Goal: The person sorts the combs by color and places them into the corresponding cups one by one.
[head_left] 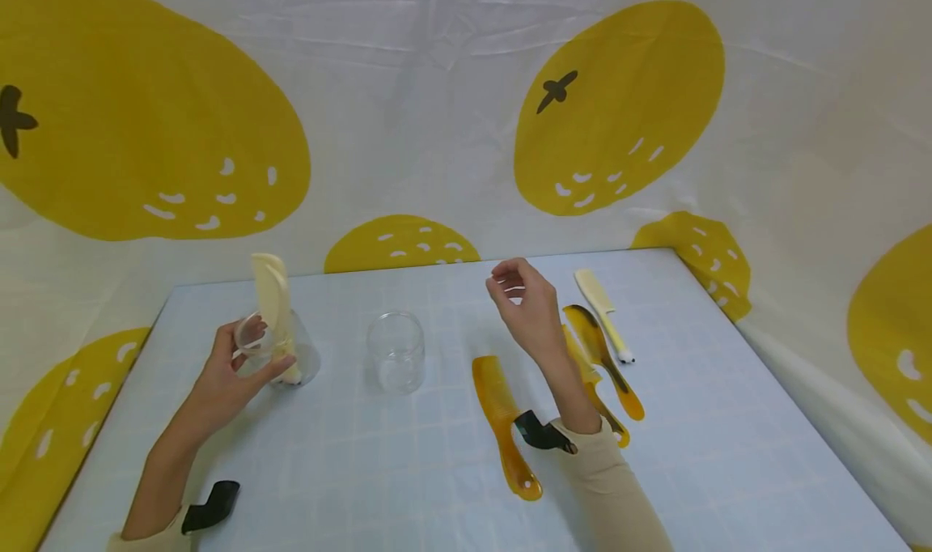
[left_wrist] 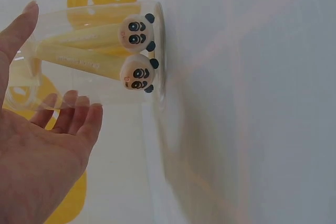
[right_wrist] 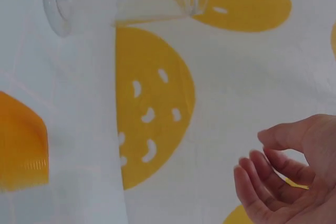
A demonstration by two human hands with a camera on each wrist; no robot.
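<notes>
My left hand [head_left: 229, 386] grips a clear glass [left_wrist: 107, 94], thumb on one side and fingers on the other. Inside it stand two cream combs [head_left: 273, 301], their panda-headed handle ends [left_wrist: 137, 72] down at the glass's bottom. Above the table, to the right, my right hand [head_left: 530, 309] is raised with loosely bent fingers [right_wrist: 252, 182] and nothing between them. Below and around that arm lie an amber comb [head_left: 498, 398], a second amber comb [head_left: 582, 362] partly hidden by the wrist, an amber spoon [head_left: 600, 341] with a dark bowl, and another cream comb [head_left: 597, 293].
A second clear glass [head_left: 396, 354] stands upright mid-table, between my hands. The table [head_left: 349, 471] has a pale blue checked cover. Behind it hangs a white curtain [head_left: 408, 147] printed with large yellow fruit.
</notes>
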